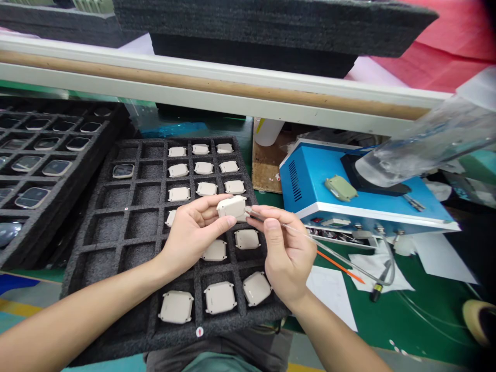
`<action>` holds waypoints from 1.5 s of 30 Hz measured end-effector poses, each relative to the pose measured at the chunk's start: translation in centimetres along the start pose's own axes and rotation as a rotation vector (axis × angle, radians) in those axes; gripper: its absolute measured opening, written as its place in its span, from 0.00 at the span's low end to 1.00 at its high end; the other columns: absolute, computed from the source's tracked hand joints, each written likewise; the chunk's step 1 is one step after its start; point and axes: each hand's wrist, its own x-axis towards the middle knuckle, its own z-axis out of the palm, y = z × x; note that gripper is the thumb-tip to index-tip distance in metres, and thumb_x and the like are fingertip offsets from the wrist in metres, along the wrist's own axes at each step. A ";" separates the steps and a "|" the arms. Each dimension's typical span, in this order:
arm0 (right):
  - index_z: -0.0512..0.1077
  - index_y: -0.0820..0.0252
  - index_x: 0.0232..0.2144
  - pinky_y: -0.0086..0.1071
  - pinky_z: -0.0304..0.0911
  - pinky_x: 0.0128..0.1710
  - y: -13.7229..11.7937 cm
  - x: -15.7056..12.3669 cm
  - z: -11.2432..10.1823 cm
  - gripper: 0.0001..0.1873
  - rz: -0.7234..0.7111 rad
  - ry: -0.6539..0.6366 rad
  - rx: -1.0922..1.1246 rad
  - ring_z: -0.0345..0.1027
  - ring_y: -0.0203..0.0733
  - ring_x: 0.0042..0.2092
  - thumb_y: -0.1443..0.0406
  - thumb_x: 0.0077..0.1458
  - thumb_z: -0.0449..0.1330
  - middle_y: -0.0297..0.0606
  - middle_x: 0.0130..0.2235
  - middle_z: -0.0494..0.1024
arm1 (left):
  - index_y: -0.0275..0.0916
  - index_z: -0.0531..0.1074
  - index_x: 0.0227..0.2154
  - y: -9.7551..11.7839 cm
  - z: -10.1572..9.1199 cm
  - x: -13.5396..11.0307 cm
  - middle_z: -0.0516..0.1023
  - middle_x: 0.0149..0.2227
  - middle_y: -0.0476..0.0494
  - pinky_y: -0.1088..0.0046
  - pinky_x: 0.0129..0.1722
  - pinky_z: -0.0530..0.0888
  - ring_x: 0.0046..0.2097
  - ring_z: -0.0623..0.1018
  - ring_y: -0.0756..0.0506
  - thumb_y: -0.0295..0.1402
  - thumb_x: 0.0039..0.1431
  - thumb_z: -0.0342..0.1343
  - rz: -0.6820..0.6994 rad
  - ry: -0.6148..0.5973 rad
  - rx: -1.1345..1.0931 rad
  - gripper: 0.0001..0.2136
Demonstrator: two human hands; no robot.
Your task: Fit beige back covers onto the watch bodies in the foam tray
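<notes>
My left hand (197,227) pinches a beige smartwatch case (231,206) between thumb and fingers, tilted above a black foam tray (129,227). In my right hand (289,245) is a thin pen-like tool (258,213) with a clear tube trailing off to the right. Its tip is at the right edge of the case; whether it touches cannot be made out. Below both hands, more beige watch cases (220,297) lie in the tray's compartments. One dark-faced watch part (123,171) sits in an upper left compartment.
At the left stands a stack of foam trays (116,129) with dark-screened watch parts. A blue machine (310,175) at the right carries a greenish watch case (341,188) and a clear cylinder (411,144). A white shelf edge (232,98) crosses above. White paper (331,297) lies on the green table.
</notes>
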 end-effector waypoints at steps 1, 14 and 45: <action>0.80 0.54 0.44 0.35 0.83 0.48 0.0 0.0 0.0 0.08 -0.002 -0.001 0.000 0.82 0.41 0.48 0.64 0.70 0.59 0.39 0.45 0.84 | 0.38 0.81 0.49 0.0 0.0 0.0 0.88 0.48 0.42 0.69 0.55 0.82 0.51 0.86 0.41 0.30 0.54 0.75 0.008 -0.005 0.000 0.19; 0.79 0.55 0.43 0.36 0.83 0.47 0.1 0.1 0.0 0.08 -0.005 -0.007 -0.016 0.81 0.42 0.49 0.64 0.70 0.59 0.40 0.46 0.83 | 0.38 0.81 0.49 0.0 0.0 0.0 0.88 0.48 0.42 0.69 0.54 0.82 0.51 0.87 0.40 0.31 0.53 0.75 0.015 -0.010 0.029 0.20; 0.78 0.55 0.44 0.37 0.81 0.47 0.5 0.9 0.1 0.09 -0.014 -0.051 -0.007 0.80 0.42 0.49 0.61 0.70 0.58 0.42 0.47 0.83 | 0.40 0.81 0.51 0.5 -0.2 0.3 0.87 0.50 0.37 0.60 0.59 0.79 0.54 0.85 0.35 0.40 0.50 0.77 -0.021 0.068 0.176 0.25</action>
